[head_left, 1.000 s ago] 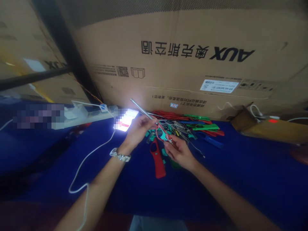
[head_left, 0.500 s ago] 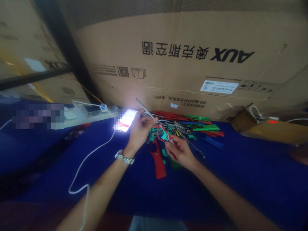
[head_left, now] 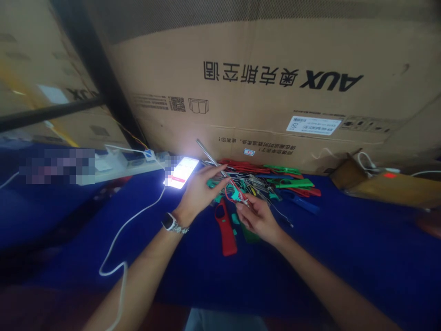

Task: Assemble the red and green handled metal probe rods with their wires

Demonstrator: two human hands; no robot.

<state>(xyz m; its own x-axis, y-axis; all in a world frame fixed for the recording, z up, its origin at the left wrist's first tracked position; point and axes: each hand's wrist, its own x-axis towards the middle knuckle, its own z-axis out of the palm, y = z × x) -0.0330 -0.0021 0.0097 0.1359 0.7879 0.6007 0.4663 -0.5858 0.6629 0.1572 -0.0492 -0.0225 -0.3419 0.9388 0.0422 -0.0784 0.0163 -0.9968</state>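
My left hand (head_left: 201,191) has its thumb and straightened fingers on either side of a thin metal tube (head_left: 206,151), pinching it near its lower end. The tube slants up and left past the fingertips. Below it, my right hand (head_left: 258,216) is closed on the lower end of the same piece, a lighter-like assembly (head_left: 236,194) with a teal-green plastic part and red wire. The fingers hide part of it. A red plastic handle shell (head_left: 227,234) with a ring-shaped opening lies on the blue cloth just below, beside small teal bits (head_left: 235,218) and a dark green shell (head_left: 251,235).
Behind my hands lies a pile of red, green and blue shells (head_left: 292,183), metal tubes and wires. A lit phone (head_left: 182,172) on a white cable and a power strip (head_left: 127,164) are at left. A large cardboard box (head_left: 255,105) walls the back; an open carton (head_left: 392,186) sits right.
The fingers of my left hand have straightened out along the metal tube, and the wrist has turned so the watch face shows. My right hand keeps its hold in the same place.
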